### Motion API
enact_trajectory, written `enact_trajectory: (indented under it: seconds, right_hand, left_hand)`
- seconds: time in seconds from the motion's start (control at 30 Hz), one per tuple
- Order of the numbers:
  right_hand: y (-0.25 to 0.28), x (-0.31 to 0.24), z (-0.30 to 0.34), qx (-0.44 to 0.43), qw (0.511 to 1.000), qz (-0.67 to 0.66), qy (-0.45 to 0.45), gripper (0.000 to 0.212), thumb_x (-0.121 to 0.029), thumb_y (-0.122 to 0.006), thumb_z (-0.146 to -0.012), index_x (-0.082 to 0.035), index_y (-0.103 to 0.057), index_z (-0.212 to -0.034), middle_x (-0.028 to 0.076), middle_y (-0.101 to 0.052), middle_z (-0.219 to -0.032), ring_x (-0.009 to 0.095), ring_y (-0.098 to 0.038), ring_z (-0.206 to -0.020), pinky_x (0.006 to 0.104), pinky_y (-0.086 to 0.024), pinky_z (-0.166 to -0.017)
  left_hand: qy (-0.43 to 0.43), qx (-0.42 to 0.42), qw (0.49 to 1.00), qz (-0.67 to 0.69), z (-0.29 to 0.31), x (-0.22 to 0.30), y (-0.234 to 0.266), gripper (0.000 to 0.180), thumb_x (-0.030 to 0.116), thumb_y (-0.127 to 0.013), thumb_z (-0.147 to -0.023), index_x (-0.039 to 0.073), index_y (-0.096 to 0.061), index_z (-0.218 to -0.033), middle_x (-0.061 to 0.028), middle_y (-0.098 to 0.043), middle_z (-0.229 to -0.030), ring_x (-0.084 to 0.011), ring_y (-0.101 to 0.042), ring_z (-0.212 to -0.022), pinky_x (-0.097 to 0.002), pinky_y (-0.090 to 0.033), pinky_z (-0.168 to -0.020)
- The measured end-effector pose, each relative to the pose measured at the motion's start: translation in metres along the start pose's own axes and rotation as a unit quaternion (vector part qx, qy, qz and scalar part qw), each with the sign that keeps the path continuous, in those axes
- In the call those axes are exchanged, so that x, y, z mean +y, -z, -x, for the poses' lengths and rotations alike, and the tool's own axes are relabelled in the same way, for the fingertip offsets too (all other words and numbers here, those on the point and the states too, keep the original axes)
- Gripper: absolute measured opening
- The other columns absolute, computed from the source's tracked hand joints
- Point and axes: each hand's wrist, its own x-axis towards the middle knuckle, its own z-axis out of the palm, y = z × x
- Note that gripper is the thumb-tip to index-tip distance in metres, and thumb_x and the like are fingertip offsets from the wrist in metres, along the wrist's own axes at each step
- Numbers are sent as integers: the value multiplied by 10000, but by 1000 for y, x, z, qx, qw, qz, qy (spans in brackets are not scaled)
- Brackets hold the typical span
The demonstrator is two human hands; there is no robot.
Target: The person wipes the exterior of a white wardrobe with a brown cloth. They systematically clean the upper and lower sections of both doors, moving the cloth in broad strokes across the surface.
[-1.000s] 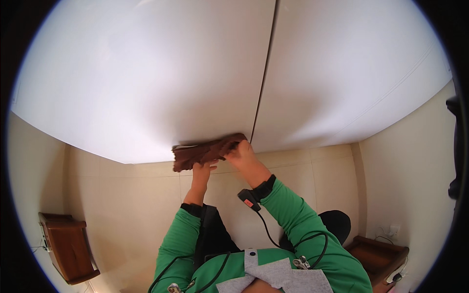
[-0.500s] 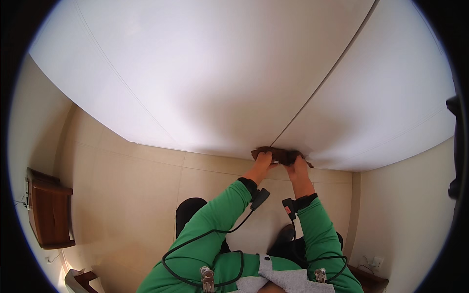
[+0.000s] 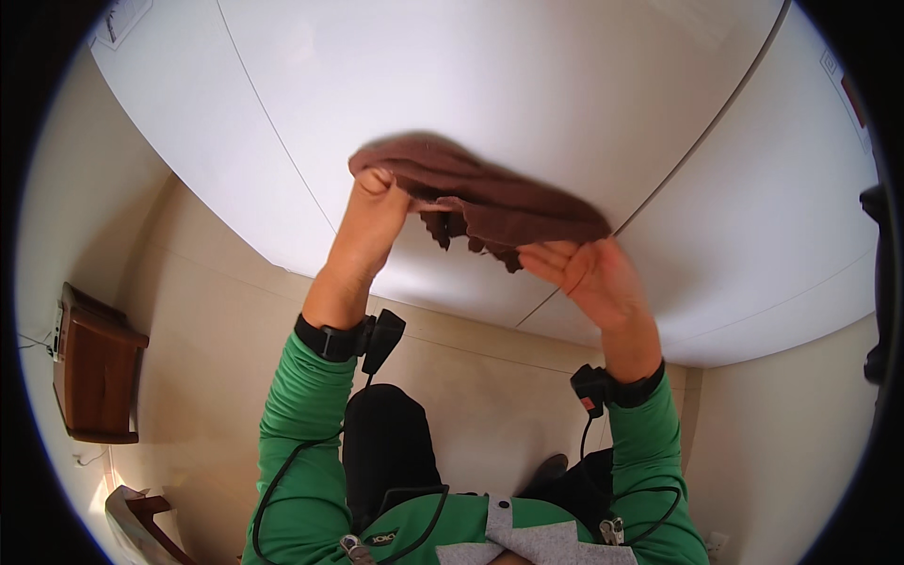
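A brown cloth (image 3: 490, 200) is stretched between my two hands in front of a tall white cabinet front (image 3: 452, 75). My left hand (image 3: 370, 212) is closed on the cloth's left end, with the fingers curled over its edge. At the other end, my right hand (image 3: 598, 273) grips the cloth between thumb and fingers, its palm partly showing. The cloth is bunched into folds, and its ragged lower edge hangs down between the hands. Whether the cloth touches the white surface all along, I cannot tell.
A dark seam (image 3: 702, 132) runs between two white panels. At the left wall stands a wooden cabinet (image 3: 102, 367), with another wooden piece (image 3: 151, 527) at the lower left. Beige floor tiles (image 3: 226, 320) lie below. Black wrist straps (image 3: 330, 341) with cables sit on my forearms.
Both hands have risen from the foot of the white panels, moving up and mostly leftward. They have spread apart, and the brown cloth is now drawn out wide between them.
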Motion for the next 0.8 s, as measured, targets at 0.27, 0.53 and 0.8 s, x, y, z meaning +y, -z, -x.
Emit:
enact_trajectory:
  seconds: [0.27,0.53,0.8]
  right_hand:
    - [-46,-137,42,-260,915,-3,309,442,-244,-346,-1105,9,-471,-1445,154,-550,-1467,325,-516,-1359,509,-410,-1147]
    - [112,56,74,102,981,83,146,423,-332,-461,-1092,-76,-513,-1424,61,-575,-1433,220,-558,-1300,403,-461,-1090]
    - [166,147,84,218,968,111,-63,362,-237,-413,-1070,-23,-528,-1338,149,-601,-1364,301,-600,-1245,509,-491,-1069]
  left_hand:
    - [-176,-127,972,94,-44,111,-44,313,233,-440,-1094,-28,-614,-1082,-154,-720,-976,-308,-722,-1029,-451,-607,-865]
    - [134,0,983,129,76,-116,-10,270,202,-525,-1064,13,-609,-1237,-106,-690,-1146,-238,-681,-1059,-389,-554,-916]
    - [342,15,937,67,135,-185,-2,362,83,-374,-1003,-88,-520,-1286,-208,-651,-1239,-321,-671,-1127,-435,-579,-988]
